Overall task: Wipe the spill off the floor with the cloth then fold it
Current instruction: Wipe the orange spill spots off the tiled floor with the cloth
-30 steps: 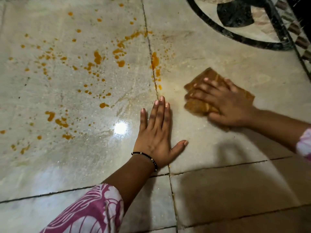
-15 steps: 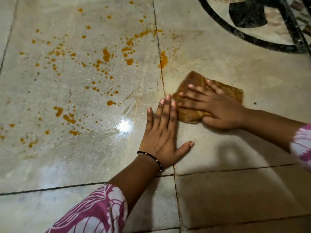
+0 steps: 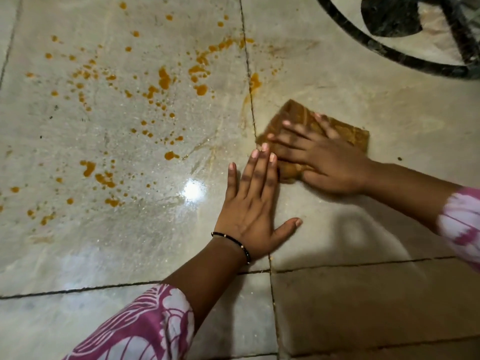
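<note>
A brown cloth (image 3: 298, 114) lies flat on the pale marble floor, just right of a tile joint. My right hand (image 3: 327, 162) presses on it with straight, spread fingers and covers most of it. My left hand (image 3: 253, 203) rests flat on the floor right beside the cloth's left edge, its fingertips close to the right hand's fingers. Orange spill drops (image 3: 163, 79) are scattered over the tile to the left, with one blotch (image 3: 255, 83) on the joint just above the cloth.
A dark inlaid ring pattern (image 3: 389, 53) curves across the floor at the top right. Dark tile joints (image 3: 337, 265) cross the floor below my hands. A bright light reflection (image 3: 192, 189) shines left of my left hand.
My right hand has slid the cloth leftward to the tile joint, next to my left hand. The orange marks near the joint are fewer. My left hand stayed flat on the floor.
</note>
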`<state>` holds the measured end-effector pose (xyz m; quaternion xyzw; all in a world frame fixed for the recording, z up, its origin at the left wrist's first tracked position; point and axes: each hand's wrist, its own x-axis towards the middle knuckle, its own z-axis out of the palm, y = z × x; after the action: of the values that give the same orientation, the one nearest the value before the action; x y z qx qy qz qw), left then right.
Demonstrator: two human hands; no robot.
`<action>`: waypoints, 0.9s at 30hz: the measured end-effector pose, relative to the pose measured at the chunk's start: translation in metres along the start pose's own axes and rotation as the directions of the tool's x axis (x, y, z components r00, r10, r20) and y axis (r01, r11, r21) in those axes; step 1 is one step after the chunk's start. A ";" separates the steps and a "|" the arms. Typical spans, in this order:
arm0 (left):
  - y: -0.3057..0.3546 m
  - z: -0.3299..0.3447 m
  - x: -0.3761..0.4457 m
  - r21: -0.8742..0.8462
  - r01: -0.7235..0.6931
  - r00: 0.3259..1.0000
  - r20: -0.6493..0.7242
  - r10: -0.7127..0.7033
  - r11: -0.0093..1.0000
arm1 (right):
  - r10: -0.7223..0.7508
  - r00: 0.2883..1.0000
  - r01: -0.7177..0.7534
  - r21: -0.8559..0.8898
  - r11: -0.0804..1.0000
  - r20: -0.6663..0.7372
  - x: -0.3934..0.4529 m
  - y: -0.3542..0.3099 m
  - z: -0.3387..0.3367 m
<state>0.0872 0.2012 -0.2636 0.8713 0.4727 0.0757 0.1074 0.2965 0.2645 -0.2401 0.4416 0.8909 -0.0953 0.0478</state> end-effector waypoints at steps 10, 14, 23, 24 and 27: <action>-0.003 0.002 0.004 0.015 -0.045 0.990 0.132 0.042 0.999 | 0.588 0.809 -0.588 -0.024 0.809 -0.019 0.014 0.044 -0.016; -0.002 0.002 0.005 0.019 -0.041 0.992 0.120 0.038 0.999 | 0.401 0.916 -0.400 -0.075 0.913 -0.002 -0.018 -0.013 0.004; -0.001 -0.001 0.003 0.047 -0.039 0.990 0.134 0.032 0.998 | 0.560 0.825 -0.563 -0.027 0.826 -0.073 -0.153 0.049 0.010; -0.001 -0.001 0.003 0.054 -0.035 0.990 0.136 0.027 0.998 | 0.597 0.797 -0.601 -0.031 0.798 -0.089 -0.146 0.063 0.010; 0.001 -0.004 0.004 0.063 -0.039 0.988 0.149 0.029 0.997 | 0.776 0.615 -0.783 0.007 0.621 -0.140 -0.110 0.074 0.006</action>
<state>0.0893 0.2044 -0.2589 0.8856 0.4507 -0.0031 0.1120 0.4219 0.2220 -0.2364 0.7883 0.6140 -0.0120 0.0388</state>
